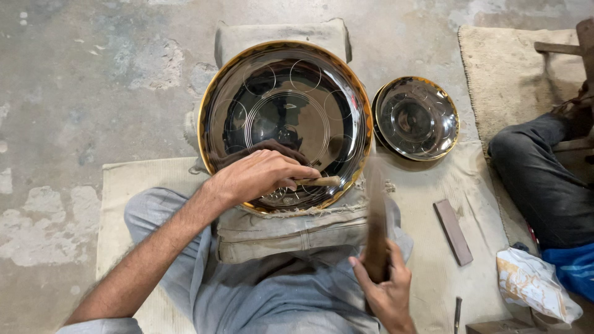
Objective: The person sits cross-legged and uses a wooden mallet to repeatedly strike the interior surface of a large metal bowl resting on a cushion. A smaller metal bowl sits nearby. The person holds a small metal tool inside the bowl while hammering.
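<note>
Dark polished metal, the large gold-rimmed tray point(284, 117) rests on the lap while the left hand point(260, 176) pinches a small chisel point(318, 181) to its lower rim and the right hand point(387, 291) grips a blurred wooden mallet point(375, 229), so engraving seems underway and calls for a squarely placed strike.

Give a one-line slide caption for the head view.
Left hand sets a chisel on a large engraved plate; right hand swings a wooden mallet.

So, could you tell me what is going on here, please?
A person sits on a mat with a large dark metal plate propped on the lap. The left hand presses a small tool to its lower rim, and the right hand holds a wooden mallet, blurred. A smaller plate lies beside it.
</note>
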